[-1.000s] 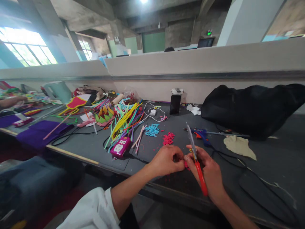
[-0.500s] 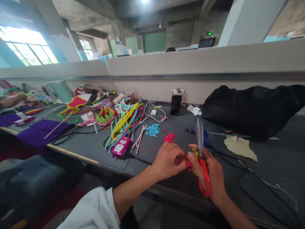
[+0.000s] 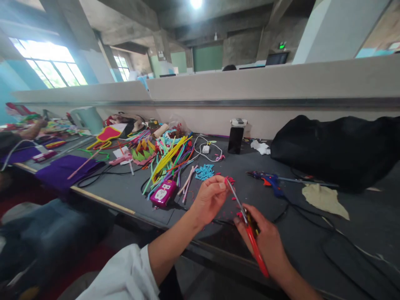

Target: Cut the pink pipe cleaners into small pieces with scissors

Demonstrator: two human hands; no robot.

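Note:
My left hand is closed in a pinch on a small red piece, held up at the tips of the scissor blades. My right hand grips scissors with red handles, the blades pointing up and left toward that piece. Something yellow shows between the right fingers; its kind is partly hidden. Behind my left hand lies a pile of small red pieces, partly covered. A heap of small light-blue pieces lies left of it, and loose red bits are scattered below.
Fuzzy craft stems lie heaped behind a purple power socket. A blue glue gun with trailing cable and a black bag occupy the right. A dark bottle stands at the back. A co-worker's hand is far left.
My hands have drawn apart; the left has moved up and left with the red piece. The scissors have swung from upright to pointing up-left, their tips at that piece. The view has shifted slightly.

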